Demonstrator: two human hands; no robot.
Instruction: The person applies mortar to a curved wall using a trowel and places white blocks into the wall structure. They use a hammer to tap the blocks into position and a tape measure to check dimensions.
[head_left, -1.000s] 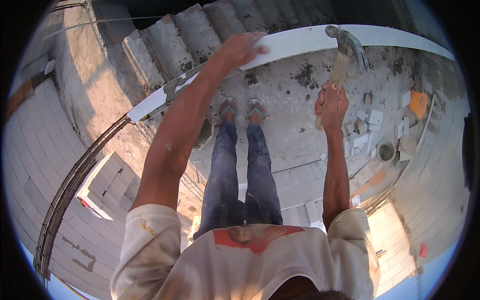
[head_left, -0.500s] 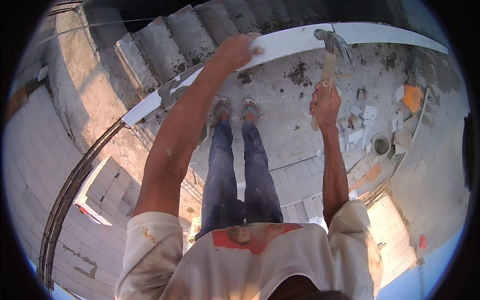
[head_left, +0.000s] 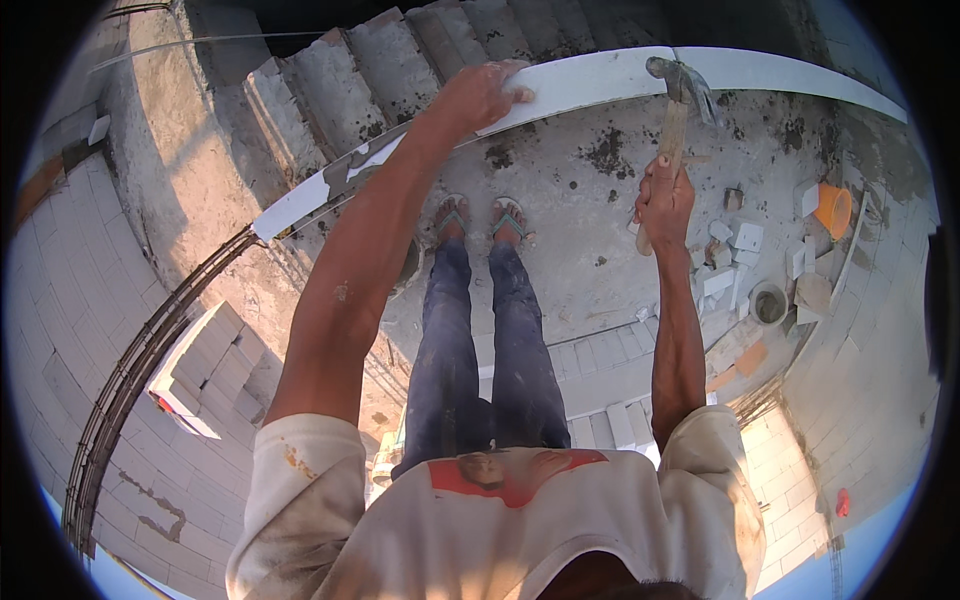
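Block walls bend round at nine o'clock; at twelve, the left hand rests on the white ledge (whether its fingers grip, I cannot tell); toward two, the right hand clamps its fingers round the hammer, head at one.

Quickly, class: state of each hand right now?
Left hand: on the long white block wall; open or closed cannot be told.
Right hand: closed around the wooden-handled grey metal claw hammer.
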